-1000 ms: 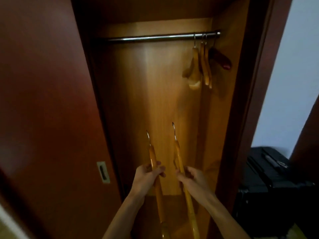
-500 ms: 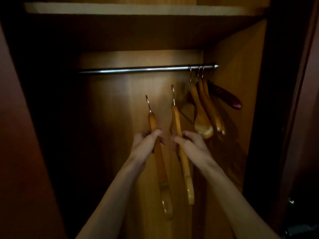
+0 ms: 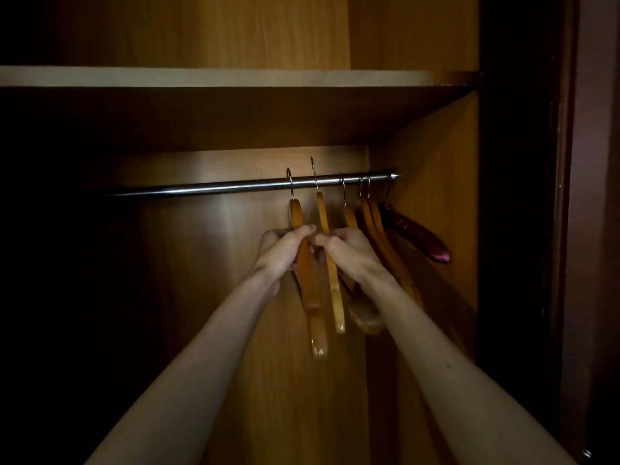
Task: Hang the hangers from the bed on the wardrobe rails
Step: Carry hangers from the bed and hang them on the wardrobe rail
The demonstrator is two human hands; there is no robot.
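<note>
Both arms reach up into the wardrobe, each hand holding one wooden hanger just under the rail (image 3: 235, 187). The left hand (image 3: 285, 246) has its grip clamped round the upper part of the left hanger (image 3: 310, 297), fingers curled over the wood a little below the neck; the body of the hanger runs down past the wrist towards the camera. Its metal hook (image 3: 290, 184) crosses the front of the rail, with the curved top above the bar; whether it rests on the bar cannot be told. The right hand (image 3: 349, 250) grips the right hanger (image 3: 333, 290) in the same way, thumb and fingers closed round the wood just beside the left hand. That hanger's hook (image 3: 314, 174) rises higher, its tip well above the rail.

Further right along the rail, three more wooden hangers (image 3: 375, 226) hang close together, partly hidden behind the right hand. A dark red hanger (image 3: 416, 234) hangs at the rail's end by the side wall. A shelf (image 3: 201, 77) spans the wardrobe above the rail.
</note>
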